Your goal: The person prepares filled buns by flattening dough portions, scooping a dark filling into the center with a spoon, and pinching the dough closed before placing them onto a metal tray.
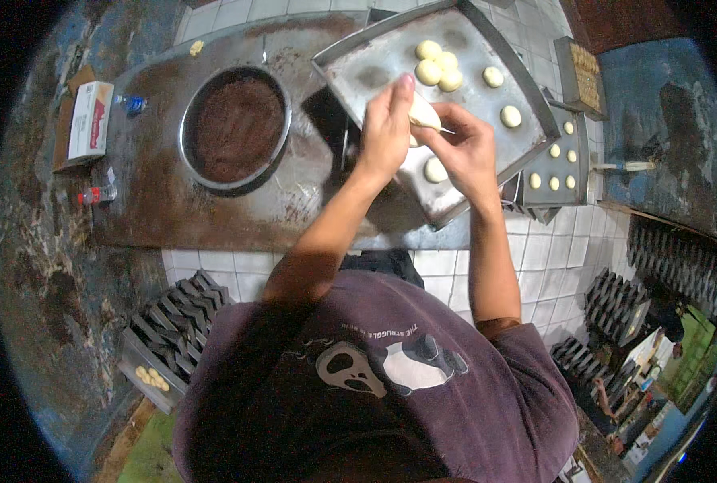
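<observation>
Above a large metal baking tray (pixel 379 113), I hold a soft pale piece of dough (pixel 424 115) between both hands. My left hand (pixel 387 133) is closed round its left side, thumb upward. My right hand (pixel 465 149) pinches the dough's right end, where a thin whitish strip shows between thumb and fingers; whether it is dough or a tool I cannot tell. On the tray, several round dough balls (pixel 429 72) cluster at the far side. Single balls sit to the right, such as one dough ball (pixel 510 117), and another dough ball (pixel 436 169) lies just below my hands.
Left on the worn metal table (pixel 153 217) stands a round metal basin (pixel 183 137) of dark brown crumbly filling (pixel 236 129). A cardboard box (pixel 90 121) and plastic bottles (pixel 97 195) are farther left. Another tray of dough balls (pixel 545 196) is at right; stacked dark moulds (pixel 181 318) stand below left.
</observation>
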### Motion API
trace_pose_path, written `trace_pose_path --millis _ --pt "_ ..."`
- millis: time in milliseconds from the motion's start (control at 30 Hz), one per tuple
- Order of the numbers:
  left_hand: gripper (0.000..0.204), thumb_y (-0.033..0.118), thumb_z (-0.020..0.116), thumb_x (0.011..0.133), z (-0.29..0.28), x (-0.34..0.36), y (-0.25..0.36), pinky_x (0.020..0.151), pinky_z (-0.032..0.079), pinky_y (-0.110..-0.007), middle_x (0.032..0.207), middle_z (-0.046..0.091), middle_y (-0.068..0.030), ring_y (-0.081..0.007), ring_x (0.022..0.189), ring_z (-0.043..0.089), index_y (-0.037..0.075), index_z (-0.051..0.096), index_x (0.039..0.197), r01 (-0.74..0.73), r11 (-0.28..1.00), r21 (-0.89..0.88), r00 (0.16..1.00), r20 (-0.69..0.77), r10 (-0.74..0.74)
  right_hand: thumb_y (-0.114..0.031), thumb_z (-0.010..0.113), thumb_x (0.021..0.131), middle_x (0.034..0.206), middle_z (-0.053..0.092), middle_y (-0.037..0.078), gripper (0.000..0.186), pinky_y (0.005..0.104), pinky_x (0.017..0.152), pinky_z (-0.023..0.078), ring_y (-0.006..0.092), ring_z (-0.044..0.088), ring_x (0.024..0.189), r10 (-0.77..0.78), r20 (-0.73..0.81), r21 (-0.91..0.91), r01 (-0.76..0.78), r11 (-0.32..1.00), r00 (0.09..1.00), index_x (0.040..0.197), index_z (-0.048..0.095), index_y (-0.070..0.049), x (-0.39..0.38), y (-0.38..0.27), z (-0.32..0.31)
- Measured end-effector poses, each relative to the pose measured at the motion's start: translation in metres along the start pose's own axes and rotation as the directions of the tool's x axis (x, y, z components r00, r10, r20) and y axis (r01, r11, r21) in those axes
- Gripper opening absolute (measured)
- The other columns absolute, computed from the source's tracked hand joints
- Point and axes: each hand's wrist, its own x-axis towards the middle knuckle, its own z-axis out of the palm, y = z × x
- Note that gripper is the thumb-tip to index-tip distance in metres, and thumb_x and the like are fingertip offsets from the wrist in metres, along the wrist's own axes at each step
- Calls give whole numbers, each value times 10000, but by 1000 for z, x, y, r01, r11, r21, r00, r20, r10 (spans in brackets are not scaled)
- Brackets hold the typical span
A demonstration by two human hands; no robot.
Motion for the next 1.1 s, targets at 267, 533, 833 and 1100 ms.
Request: trace_pose_path --millis 267,533,833,1100 --pt "581 524 501 1077 -94 -9 92 608 471 -321 697 643 -29 -141 656 601 14 650 843 -354 919 171 920 -111 375 -205 775 933 815 687 2 218 249 682 496 77 593 737 -120 -348 124 172 977 930 933 687 -6 19 -56 150" --pt "336 403 601 1043 -219 -29 132 702 548 -232 882 694 4 -80 774 666 75 655 991 64 954 -291 964 266 17 -333 675 1033 761 627 -54 362 208 586 390 23 494 662 -43 -138 411 96 907 990 833 690 -31 27 -91 227" --pt "559 284 869 791 -277 -57 67 881 557 -307 1111 709 -84 -193 1018 693 30 629 1227 6 998 -68 926 376 20 -347 604 1055 798 683 16 373 264 638 485 92 619 725 -105 277 -159 154 975 955 1067 741 0 11 -130 244" --pt "862 208 945 670 -320 -103 48 1118 440 -400 1325 579 -209 -323 1267 576 -9 523 1390 -148 856 495 939 342 -35 -715 536 951 889 710 289 763 525 861 551 481 701 879 551 -190 -762 -476 439 813 881 716 23 -97 192 220"
